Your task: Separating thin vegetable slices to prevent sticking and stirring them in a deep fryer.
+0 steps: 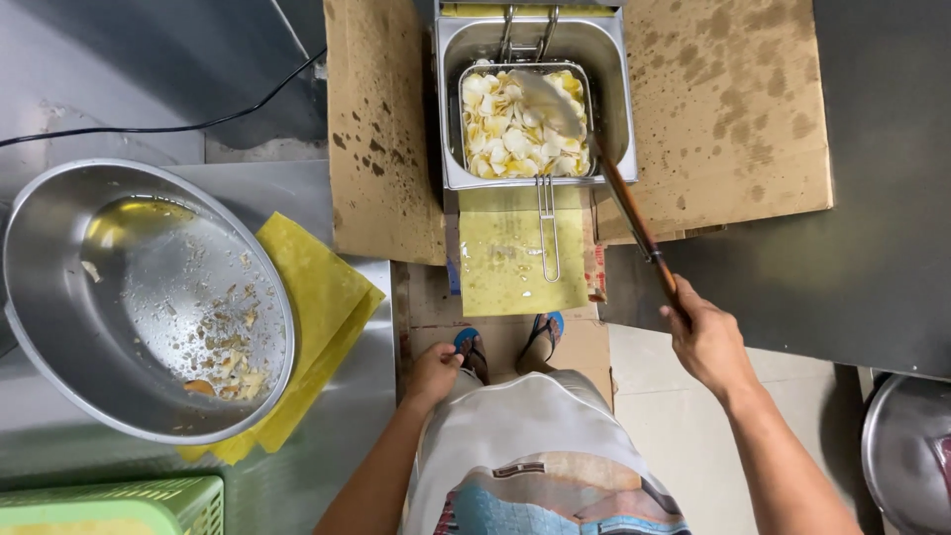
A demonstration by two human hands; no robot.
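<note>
My right hand [705, 342] grips the wooden handle of a long skimmer [634, 218], whose wide metal head [547, 101] rests among pale chips [505, 134] in a wire basket [468, 74] inside a steel fryer [614, 89]. The basket's wire handle [546, 228] reaches toward me over a yellow panel. My left hand [433, 374] hangs by my hip, fingers curled, with nothing visible in it. My feet in blue sandals [470, 344] stand on cardboard below the fryer.
A large steel bowl [59, 327] with crumbs sits on yellow cloths [322, 297] at the left. Oil-spotted cardboard [728, 109] flanks the fryer. A green crate [139, 503] is at the bottom left, another steel bowl [906, 451] at the bottom right, and a black cable [149, 129] crosses the upper left.
</note>
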